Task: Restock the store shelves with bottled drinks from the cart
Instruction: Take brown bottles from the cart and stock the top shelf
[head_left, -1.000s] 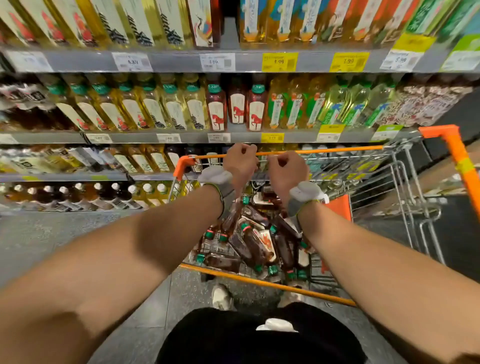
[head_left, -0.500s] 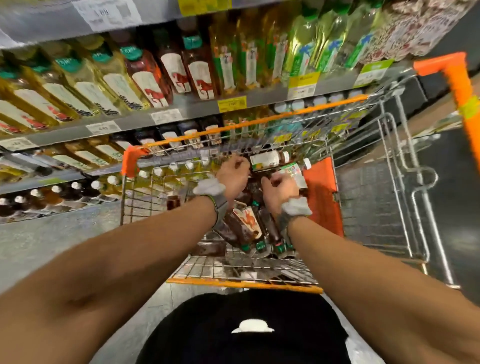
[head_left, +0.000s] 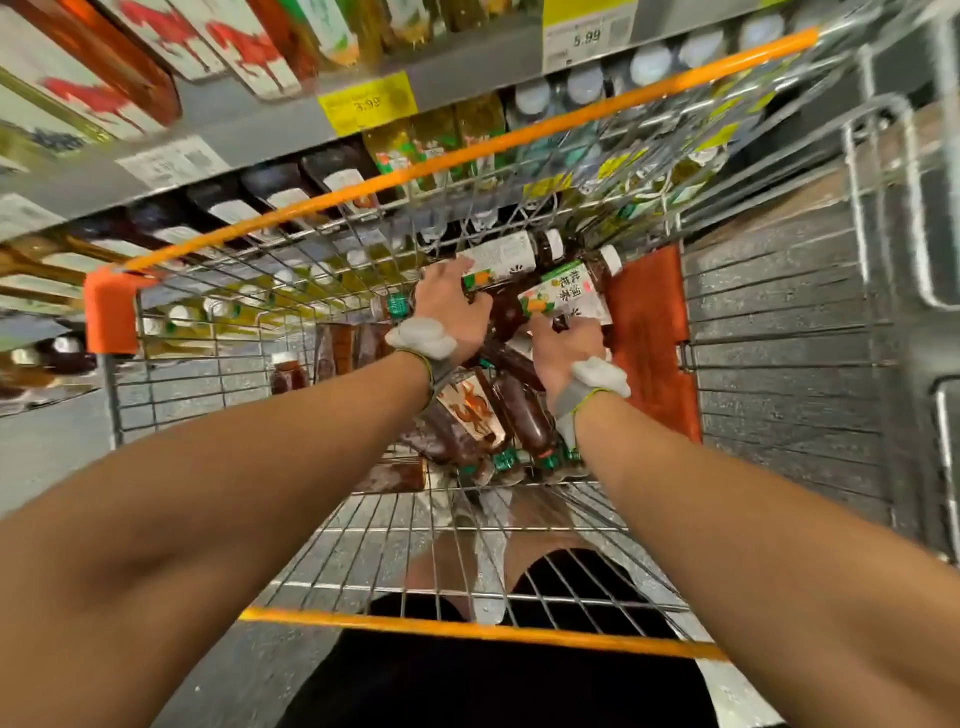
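Both arms reach down into a wire shopping cart (head_left: 322, 270) with orange rims. My left hand (head_left: 451, 301) grips a dark tea bottle with a white label and white cap (head_left: 511, 254) lying at the far end of the basket. My right hand (head_left: 567, 347) grips a second dark bottle with a white and green label (head_left: 569, 291) beside it. Under my wrists lie several dark bottles with green caps (head_left: 478, 421), heaped on the cart floor.
An orange panel (head_left: 647, 338) stands against the cart's right inner wall. Store shelves (head_left: 244, 124) full of bottles with price tags run just beyond the cart's far rim. A second wire cart (head_left: 883, 218) sits on the right. Grey floor lies to the left.
My head has leaned forward and down over the cart. Both hands have gone deeper to the far end of the basket and closed on the two white-labelled bottles.
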